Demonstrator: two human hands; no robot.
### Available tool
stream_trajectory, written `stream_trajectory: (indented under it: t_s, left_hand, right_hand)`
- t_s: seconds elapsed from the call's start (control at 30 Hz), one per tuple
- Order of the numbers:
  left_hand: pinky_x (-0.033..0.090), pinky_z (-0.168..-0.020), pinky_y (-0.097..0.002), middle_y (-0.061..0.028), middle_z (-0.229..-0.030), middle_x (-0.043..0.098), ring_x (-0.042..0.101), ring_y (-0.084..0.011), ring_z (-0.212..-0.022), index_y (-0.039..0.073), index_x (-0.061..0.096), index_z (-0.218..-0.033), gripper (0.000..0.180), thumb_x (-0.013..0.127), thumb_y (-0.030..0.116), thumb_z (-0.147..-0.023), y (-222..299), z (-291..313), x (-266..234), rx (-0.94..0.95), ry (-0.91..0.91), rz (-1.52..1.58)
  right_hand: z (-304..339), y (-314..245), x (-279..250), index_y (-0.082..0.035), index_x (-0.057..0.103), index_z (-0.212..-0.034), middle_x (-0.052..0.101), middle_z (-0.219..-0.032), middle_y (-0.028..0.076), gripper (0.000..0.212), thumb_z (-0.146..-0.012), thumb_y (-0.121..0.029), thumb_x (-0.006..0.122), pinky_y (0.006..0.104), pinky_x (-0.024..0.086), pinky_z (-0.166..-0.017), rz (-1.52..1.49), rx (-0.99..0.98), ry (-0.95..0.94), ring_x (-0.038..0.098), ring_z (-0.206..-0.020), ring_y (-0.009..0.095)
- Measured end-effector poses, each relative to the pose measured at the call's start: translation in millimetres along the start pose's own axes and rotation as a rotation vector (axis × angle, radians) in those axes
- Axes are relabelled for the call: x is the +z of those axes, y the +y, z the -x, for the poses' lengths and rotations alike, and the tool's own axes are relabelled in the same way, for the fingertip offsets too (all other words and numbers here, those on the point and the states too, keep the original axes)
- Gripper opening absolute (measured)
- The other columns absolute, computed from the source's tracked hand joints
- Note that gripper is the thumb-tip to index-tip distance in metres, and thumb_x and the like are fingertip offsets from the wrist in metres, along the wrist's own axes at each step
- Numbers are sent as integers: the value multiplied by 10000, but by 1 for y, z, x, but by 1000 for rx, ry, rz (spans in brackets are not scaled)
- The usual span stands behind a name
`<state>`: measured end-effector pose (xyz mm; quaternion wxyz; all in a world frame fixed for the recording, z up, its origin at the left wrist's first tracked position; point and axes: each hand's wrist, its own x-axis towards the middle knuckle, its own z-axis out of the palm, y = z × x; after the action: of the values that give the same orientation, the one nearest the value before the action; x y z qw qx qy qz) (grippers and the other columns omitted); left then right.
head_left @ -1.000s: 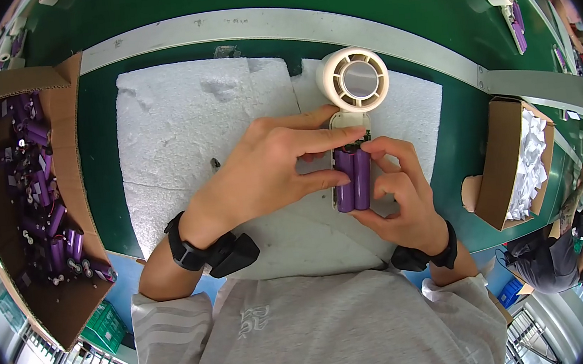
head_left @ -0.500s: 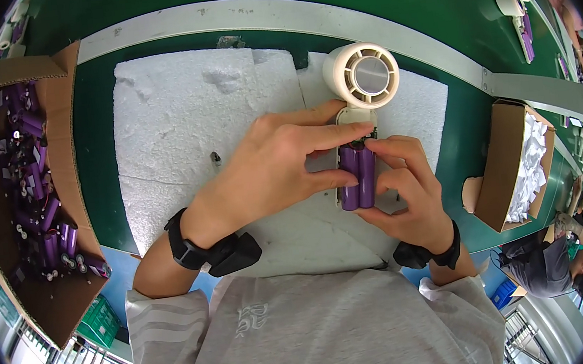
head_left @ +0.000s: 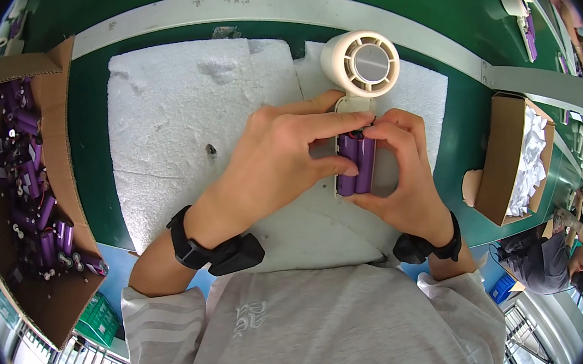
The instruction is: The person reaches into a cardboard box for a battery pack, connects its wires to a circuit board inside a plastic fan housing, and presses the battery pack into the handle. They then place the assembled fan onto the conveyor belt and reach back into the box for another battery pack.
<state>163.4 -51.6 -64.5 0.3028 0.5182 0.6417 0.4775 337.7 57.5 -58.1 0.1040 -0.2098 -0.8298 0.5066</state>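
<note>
A cream handheld fan (head_left: 336, 63) with a round slotted head lies on the white foam sheet (head_left: 177, 109), its handle opened up. Two purple battery cells (head_left: 356, 168) sit side by side in that handle. My left hand (head_left: 288, 147) grips the handle from the left, fingers across its top end and thumb on the left cell. My right hand (head_left: 407, 163) closes round it from the right, with fingertips at the cells' upper end and thumb at their lower end. Fingers hide most of the wiring between the cells and the fan head.
At the left stands a cardboard box (head_left: 61, 156) holding many purple battery cells with wires. A smaller carton (head_left: 492, 161) of white crumpled pieces stands at the right. Another opened fan (head_left: 520, 8) lies beyond the pale metal rail (head_left: 251, 5). A person (head_left: 548, 254) sits far right.
The right fingers have shifted up to the cells' top end, and the thumb stays at their lower end. Both hands and the handle sit slightly higher in the picture.
</note>
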Motion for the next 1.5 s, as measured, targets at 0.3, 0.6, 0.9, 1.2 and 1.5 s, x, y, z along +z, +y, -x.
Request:
stream_trajectory:
  t_s: [0.3,0.6,0.9,1.2,1.5]
  left_hand:
    - [565,-719,-286,-143,-1241,629,693,-194,-807,104,679,-1160,558,842,64,-628,-5,1,-3,37,-65,-9]
    - [551,-696,-299,-100,-1075,691,634,-171,-698,147,647,-1222,589,828,90,-664,-9,3,-2,67,-83,-25]
    - [553,-716,-330,-126,-1135,638,637,-195,-734,128,531,-1341,644,764,77,-743,-11,3,3,123,32,47]
    - [542,-792,-372,-161,-1174,566,647,-260,-805,78,536,-1298,523,699,96,-801,-20,-4,7,180,72,-44]
    - [524,-809,-430,-182,-1101,611,637,-369,-907,46,656,-1060,277,679,139,-800,-22,-2,-1,187,39,-130]
  right_hand:
    - [7,9,-3,-51,594,-1211,453,-1242,122,755,-518,-66,894,388,478,-945,185,-279,-12,493,-1163,288]
    - [12,-23,2,-6,585,-1232,457,-1343,128,709,-598,-125,877,390,515,-919,598,-401,12,536,-1148,302]
    - [-10,-12,-4,12,532,-1278,470,-1363,170,724,-650,-170,844,397,516,-900,716,-377,48,538,-1173,344]
    - [-155,68,-122,-107,347,-1456,363,-1455,223,733,-828,-252,696,441,387,-1039,905,-145,129,430,-1274,405]
    - [-257,-3,-71,-52,418,-1395,420,-1409,207,673,-799,-167,709,424,352,-1075,989,-406,250,398,-1304,396]
